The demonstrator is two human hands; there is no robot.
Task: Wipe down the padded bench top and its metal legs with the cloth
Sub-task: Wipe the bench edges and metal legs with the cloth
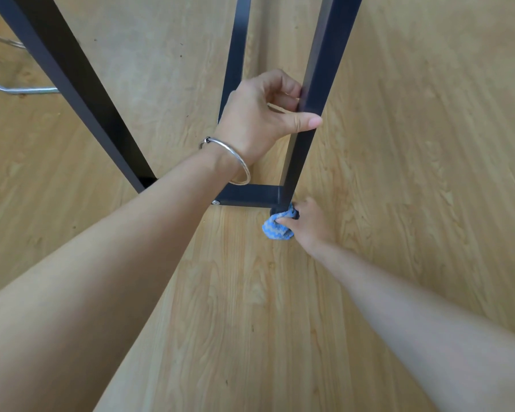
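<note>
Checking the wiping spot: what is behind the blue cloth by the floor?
The cloth, bunched in the right hand, presses against the foot of the metal leg, where the crossbar joins. Only a dark edge of the foot shows; the rest is covered.

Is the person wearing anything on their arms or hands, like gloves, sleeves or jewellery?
No gloves, and no sleeves in view: both forearms are bare down to the left hand and the right hand. The only thing worn is a thin, plain silver-coloured bangle around the left wrist.
</note>
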